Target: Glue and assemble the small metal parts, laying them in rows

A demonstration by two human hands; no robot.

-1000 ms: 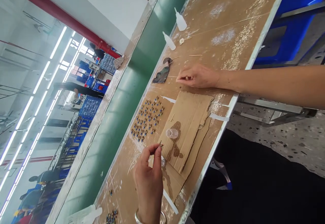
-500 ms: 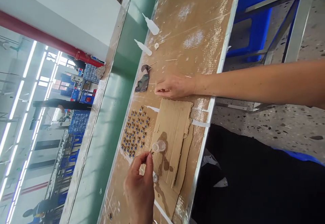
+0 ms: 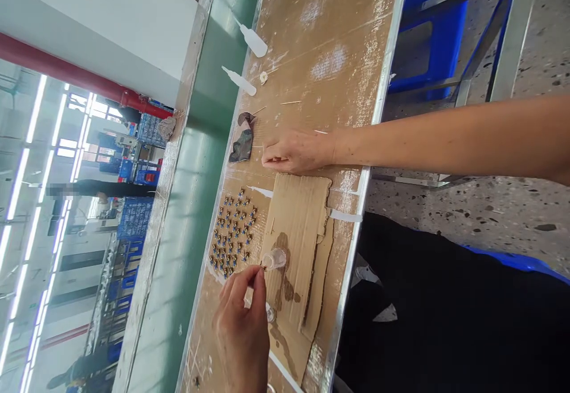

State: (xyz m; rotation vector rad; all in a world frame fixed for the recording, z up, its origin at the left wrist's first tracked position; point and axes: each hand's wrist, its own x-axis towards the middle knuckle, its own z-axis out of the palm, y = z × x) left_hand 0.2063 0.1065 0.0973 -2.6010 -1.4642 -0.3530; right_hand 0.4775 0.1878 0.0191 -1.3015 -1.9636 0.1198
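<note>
At the bottom of the head view, my left hand (image 3: pixel 240 319) pinches a tiny dark piece (image 3: pixel 264 268) between thumb and forefinger, beside the mouth of a small clear plastic cup (image 3: pixel 275 258). That cup lies tilted over a wet stain on a flat cardboard sheet (image 3: pixel 300 203). A second clear container (image 3: pixel 269 312) is partly hidden behind my left hand. My right hand (image 3: pixel 300 151) rests on the table, fingers curled closed, just past the cardboard's edge; what it may hold is hidden. Rows of tiny blue-and-gold pieces (image 3: pixel 231 233) lie on the table nearby.
Two white nozzle bottles (image 3: pixel 255 41) lie by the green channel (image 3: pixel 214 84) along the table. A camouflage cloth scrap (image 3: pixel 241 143), a thin stick (image 3: pixel 291 102) and a small white cap (image 3: pixel 263 77) are near my right hand. Blue stools (image 3: pixel 427 60) stand beside the table.
The left fingertips and the piece are now closer to the cup's mouth. The right hand stays in the same place on the table. The whole view has shifted slightly.
</note>
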